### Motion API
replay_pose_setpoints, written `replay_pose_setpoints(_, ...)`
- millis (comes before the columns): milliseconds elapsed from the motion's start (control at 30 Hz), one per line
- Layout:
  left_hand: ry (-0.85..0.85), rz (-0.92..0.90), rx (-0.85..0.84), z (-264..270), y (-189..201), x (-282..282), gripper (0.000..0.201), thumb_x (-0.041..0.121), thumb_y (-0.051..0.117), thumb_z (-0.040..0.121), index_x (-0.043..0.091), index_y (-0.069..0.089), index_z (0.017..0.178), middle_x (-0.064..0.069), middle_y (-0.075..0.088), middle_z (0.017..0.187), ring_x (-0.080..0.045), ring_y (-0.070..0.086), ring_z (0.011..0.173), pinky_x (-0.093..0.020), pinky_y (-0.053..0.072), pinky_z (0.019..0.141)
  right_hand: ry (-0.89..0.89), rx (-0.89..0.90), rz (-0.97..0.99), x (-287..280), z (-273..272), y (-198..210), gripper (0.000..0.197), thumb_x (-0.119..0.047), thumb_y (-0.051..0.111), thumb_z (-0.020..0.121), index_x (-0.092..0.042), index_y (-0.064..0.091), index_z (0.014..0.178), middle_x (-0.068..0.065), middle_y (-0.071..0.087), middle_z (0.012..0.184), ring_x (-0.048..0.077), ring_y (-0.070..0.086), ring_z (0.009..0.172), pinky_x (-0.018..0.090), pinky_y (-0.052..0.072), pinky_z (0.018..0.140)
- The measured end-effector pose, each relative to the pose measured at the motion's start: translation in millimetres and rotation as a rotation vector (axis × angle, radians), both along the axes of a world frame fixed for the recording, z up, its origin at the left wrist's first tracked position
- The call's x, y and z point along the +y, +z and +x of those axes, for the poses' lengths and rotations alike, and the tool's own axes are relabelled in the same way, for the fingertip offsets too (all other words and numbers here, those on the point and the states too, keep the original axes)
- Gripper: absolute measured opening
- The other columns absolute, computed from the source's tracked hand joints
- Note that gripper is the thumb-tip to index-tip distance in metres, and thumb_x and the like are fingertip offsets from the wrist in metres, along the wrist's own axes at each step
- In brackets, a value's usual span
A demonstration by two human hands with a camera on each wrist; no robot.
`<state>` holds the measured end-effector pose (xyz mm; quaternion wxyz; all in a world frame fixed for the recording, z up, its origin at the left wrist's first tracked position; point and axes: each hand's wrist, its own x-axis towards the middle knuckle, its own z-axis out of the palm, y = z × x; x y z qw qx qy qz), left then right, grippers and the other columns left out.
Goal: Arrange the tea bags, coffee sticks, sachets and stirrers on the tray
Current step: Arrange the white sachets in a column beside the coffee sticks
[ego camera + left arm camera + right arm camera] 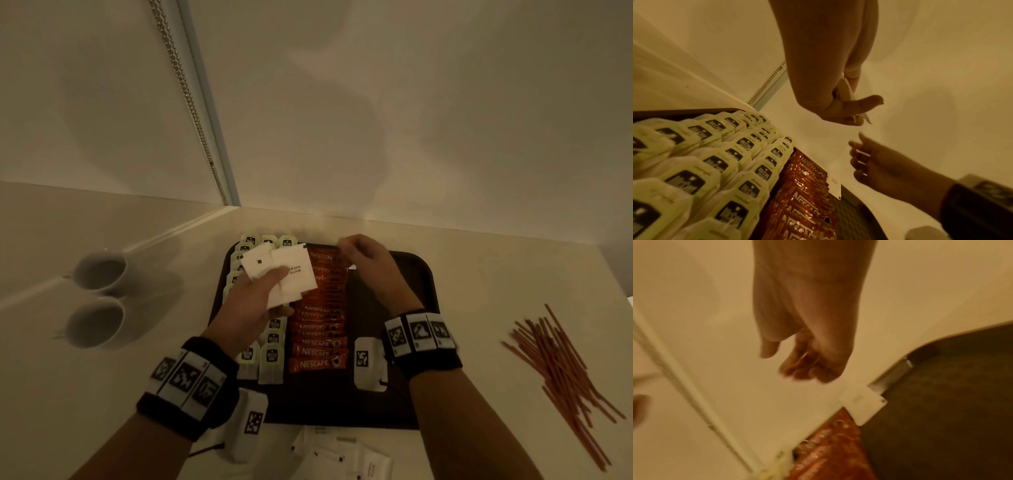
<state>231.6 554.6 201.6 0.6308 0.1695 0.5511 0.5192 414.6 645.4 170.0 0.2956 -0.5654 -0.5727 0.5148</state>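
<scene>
A black tray (394,291) holds columns of green-tagged tea bags (274,356) on its left and a column of orange coffee sticks (318,353) beside them. My left hand (270,277) hovers above the tea bags and grips a fanned stack of white sugar sachets (291,270), thumb on top. My right hand (352,253) hangs over the tray's far edge with fingers loosely curled, holding nothing. Just below it, one white sachet (863,404) lies on the tray at the far end of the coffee sticks (828,451). The tray's right part (941,402) is bare.
A loose pile of thin brown stirrers (565,377) lies on the table right of the tray. More white sachets (342,459) lie on the table in front of it. Two white cups (99,270) stand at the left. A wall runs close behind the tray.
</scene>
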Motion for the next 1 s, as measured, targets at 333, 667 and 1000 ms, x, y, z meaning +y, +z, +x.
replay_pose_setpoints(333,-0.136,0.080,0.170,8.9,-1.6,4.3,0.014,0.016,0.067,0.086,0.026,0.063,0.094,0.008,0.072,0.082,-0.009,0.067,0.075,-0.023,0.048,0.052,0.162,0.218,-0.096,-41.8,-13.0,36.2,0.015,-0.007,0.061,0.087,-0.009,0.056,0.101,0.020,0.058,0.111,0.033,0.063,0.096,0.049,0.054,0.082)
replay_pose_setpoints(667,-0.110,0.064,0.160,20.5,-4.1,2.1,0.023,0.008,0.069,0.083,0.026,0.062,0.096,0.009,0.073,0.078,-0.003,0.068,0.064,-0.019,0.047,0.046,0.109,0.208,-0.073,-46.9,-9.0,27.8,0.030,-0.017,0.070,0.082,-0.014,0.061,0.110,0.005,0.068,0.106,0.020,0.067,0.097,0.036,0.056,0.084)
replay_pose_setpoints(1000,-0.057,-0.060,-0.014,4.2,-10.7,-5.6,0.016,0.019,0.045,0.097,0.019,0.058,0.105,-0.006,0.074,0.084,-0.022,0.069,0.070,-0.024,0.050,0.046,-0.317,0.234,-0.174,-10.1,47.0,-21.2,0.020,-0.011,0.048,0.096,-0.009,0.058,0.113,0.010,0.064,0.110,0.018,0.061,0.087,0.025,0.053,0.071)
